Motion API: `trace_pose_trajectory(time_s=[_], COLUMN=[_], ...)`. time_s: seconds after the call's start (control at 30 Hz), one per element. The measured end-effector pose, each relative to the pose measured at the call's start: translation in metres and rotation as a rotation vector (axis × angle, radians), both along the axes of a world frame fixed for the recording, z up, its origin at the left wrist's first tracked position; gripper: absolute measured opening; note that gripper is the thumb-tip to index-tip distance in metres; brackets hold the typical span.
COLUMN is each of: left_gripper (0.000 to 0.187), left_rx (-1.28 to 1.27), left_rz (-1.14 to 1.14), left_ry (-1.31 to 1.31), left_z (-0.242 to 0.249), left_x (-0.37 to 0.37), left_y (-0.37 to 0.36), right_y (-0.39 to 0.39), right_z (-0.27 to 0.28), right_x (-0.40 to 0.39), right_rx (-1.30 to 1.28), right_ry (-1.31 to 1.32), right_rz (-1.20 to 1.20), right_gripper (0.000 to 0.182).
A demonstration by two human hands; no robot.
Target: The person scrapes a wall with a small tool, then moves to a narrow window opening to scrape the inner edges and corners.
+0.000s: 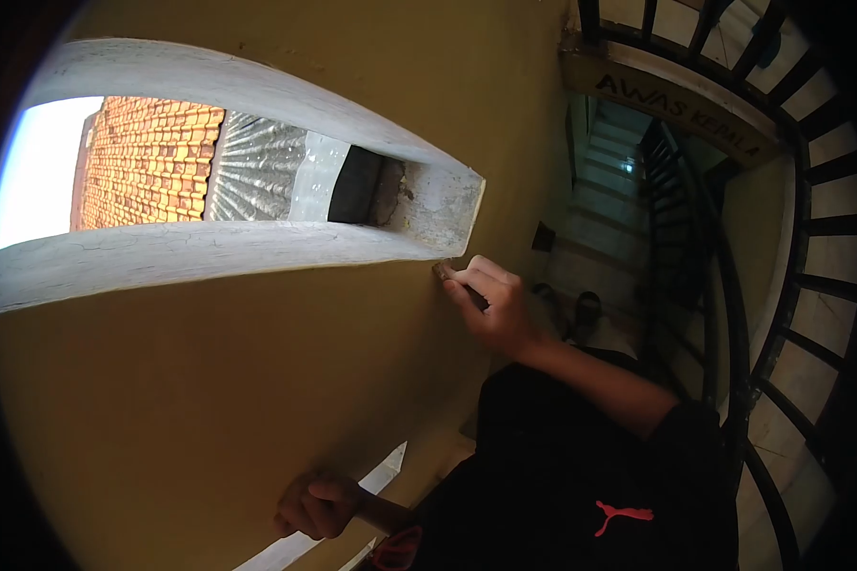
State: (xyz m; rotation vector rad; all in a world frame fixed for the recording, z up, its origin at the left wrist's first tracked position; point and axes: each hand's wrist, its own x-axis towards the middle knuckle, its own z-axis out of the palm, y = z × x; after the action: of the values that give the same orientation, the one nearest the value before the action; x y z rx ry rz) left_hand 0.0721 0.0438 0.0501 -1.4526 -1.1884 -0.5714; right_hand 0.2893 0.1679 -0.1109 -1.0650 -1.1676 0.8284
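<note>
My right hand (493,303) is closed in a pinch against the yellow-brown wall (257,371), just below the corner of the white window recess (448,205). A small brownish piece (442,271) shows at its fingertips; its kind cannot be made out. Lower down, my left hand (319,504) is curled into a loose fist in shadow, in front of the wall and close to a narrow white-edged opening (386,471). Whether anything is inside that fist is hidden.
Through the window recess are an orange tiled roof (152,162) and a grey corrugated sheet (262,171). To the right, a black metal railing (724,276) curves beside a descending tiled stairway (600,209). A beam (676,105) bears painted lettering.
</note>
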Motion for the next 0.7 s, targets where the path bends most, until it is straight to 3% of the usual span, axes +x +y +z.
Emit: trace_pose_trajectory(time_s=[0.3, 0.43, 0.7], left_gripper=[0.036, 0.034, 0.029], left_rx=[0.012, 0.015, 0.034], left_rz=[0.009, 0.001, 0.027], left_ry=[0.035, 0.027, 0.033], left_z=[0.002, 0.001, 0.0], left_x=[0.0, 0.002, 0.002], left_y=[-0.005, -0.001, -0.001], right_y=[0.001, -0.006, 0.007], right_z=[-0.019, -0.051, -0.053], right_x=[0.008, 0.013, 0.007], right_rx=[-0.004, -0.129, 0.035], right_ry=[-0.047, -0.064, -0.074], right_rz=[-0.07, -0.167, -0.153], right_gripper=[0.012, 0.012, 0.012])
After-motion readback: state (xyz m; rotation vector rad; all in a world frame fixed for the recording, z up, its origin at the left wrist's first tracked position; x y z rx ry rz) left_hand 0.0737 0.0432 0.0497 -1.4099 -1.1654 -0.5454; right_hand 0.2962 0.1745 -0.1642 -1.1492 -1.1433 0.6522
